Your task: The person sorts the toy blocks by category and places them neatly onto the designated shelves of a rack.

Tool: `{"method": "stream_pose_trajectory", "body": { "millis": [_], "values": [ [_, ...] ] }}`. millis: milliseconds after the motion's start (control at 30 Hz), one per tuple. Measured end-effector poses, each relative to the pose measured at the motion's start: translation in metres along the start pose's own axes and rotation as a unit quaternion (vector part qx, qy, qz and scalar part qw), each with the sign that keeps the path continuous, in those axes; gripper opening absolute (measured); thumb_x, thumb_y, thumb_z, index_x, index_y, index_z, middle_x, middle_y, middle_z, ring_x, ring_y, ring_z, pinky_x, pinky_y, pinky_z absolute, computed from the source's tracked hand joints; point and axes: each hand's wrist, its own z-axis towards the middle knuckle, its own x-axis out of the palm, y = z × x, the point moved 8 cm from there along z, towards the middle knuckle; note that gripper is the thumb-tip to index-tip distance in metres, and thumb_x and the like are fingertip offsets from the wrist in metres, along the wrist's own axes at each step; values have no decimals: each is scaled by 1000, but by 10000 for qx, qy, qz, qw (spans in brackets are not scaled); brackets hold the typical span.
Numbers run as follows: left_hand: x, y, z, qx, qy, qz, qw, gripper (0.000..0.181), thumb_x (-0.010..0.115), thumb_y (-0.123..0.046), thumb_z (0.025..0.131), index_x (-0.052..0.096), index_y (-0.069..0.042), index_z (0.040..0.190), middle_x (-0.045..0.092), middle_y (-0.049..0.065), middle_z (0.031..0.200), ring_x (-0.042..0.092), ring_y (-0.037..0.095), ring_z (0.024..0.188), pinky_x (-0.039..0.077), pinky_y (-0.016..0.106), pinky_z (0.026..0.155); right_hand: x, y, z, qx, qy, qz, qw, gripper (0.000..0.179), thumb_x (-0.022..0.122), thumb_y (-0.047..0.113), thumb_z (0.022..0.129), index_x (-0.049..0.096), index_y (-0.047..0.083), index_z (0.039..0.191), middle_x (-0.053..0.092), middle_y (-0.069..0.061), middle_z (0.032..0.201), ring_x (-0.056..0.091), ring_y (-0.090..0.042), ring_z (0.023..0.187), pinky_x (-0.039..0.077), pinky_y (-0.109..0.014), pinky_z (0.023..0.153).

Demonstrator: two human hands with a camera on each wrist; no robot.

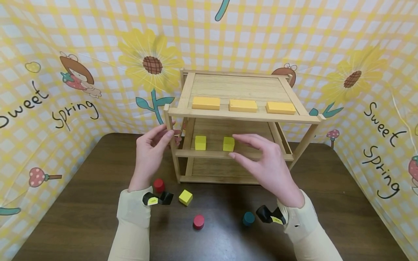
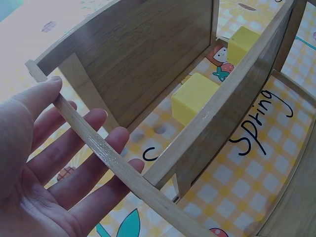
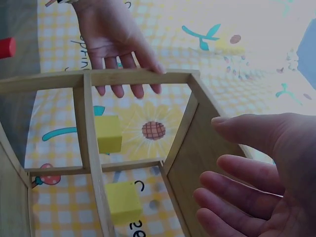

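Observation:
My left hand [image 1: 153, 148] holds the front left post [image 1: 176, 165] of a three-tier wooden shelf rack [image 1: 235, 115]. Its thumb lies on the front of the post, and the fingers [image 2: 106, 148] reach behind it. Two yellow cubes stand on the middle tier, a left cube [image 1: 200, 143] and a right cube [image 1: 228, 144]. Beside the right cube is my right hand [image 1: 267, 165], thumb and fingers spread apart with nothing between them. In the right wrist view, that hand [image 3: 261, 177] shows a gap from the cube [image 3: 123, 202].
Three yellow-orange blocks [image 1: 243, 106] lie in a row along the top tier's front. On the dark table [image 1: 81, 217] before the rack are a red cylinder [image 1: 159, 185], a yellow cube [image 1: 185, 197], a pinkish-red cylinder [image 1: 198, 222] and a dark teal cylinder [image 1: 248, 218]. Checked cloth [image 1: 107, 21] hangs behind.

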Motion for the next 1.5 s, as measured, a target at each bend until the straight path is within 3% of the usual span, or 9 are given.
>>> {"method": "stream_pose_trajectory", "body": {
  "millis": [333, 600, 733, 967, 1267, 1500],
  "values": [
    [-1, -1, 0, -20, -16, 84, 10000, 31, 67, -14, 101, 69, 0, 129, 75, 14, 105, 74, 31, 87, 61, 34, 75, 11, 12, -3, -137, 121, 198, 9996, 42, 86, 21, 86, 73, 16, 126, 70, 4, 122, 63, -11, 116, 49, -35, 100],
    [-1, -2, 1, -7, -45, 177, 9998, 31, 67, -15, 101, 69, 0, 128, 75, 18, 106, 75, 29, 87, 60, 30, 72, 22, 18, -4, -85, 277, 258, 9992, 42, 85, 25, 87, 73, 19, 127, 68, 14, 122, 62, -7, 117, 48, -34, 100],
    [-1, -2, 1, 24, -85, 330, 9994, 32, 68, -16, 101, 69, 0, 128, 75, 15, 105, 75, 27, 87, 58, 27, 68, 30, 19, -6, -90, 382, 293, 9988, 43, 85, 26, 87, 72, 20, 127, 69, 12, 122, 61, -5, 117, 49, -34, 100],
    [0, -2, 1, 53, -29, -70, 10000, 32, 69, -12, 100, 68, 3, 128, 75, 17, 105, 73, 38, 89, 61, 39, 76, 45, 18, -9, -170, 541, 282, 9980, 43, 85, 27, 87, 73, 16, 126, 70, 9, 122, 61, -5, 117, 48, -32, 101],
    [-1, -3, 1, 85, -79, 330, 9994, 30, 68, -15, 101, 71, -3, 127, 76, 14, 104, 75, 27, 85, 59, 27, 67, 69, 11, -13, -38, 872, 478, 9950, 40, 84, 27, 88, 73, 17, 126, 69, 12, 123, 60, -4, 118, 48, -31, 101],
    [-2, -2, 0, 84, -144, 719, 9973, 29, 67, -16, 101, 71, -5, 128, 75, 14, 107, 74, 17, 89, 54, 24, 63, 88, 2, -15, 70, 1047, 420, 9936, 40, 84, 29, 87, 74, 19, 124, 70, 10, 121, 61, -3, 115, 50, -32, 98]
  ]
}}
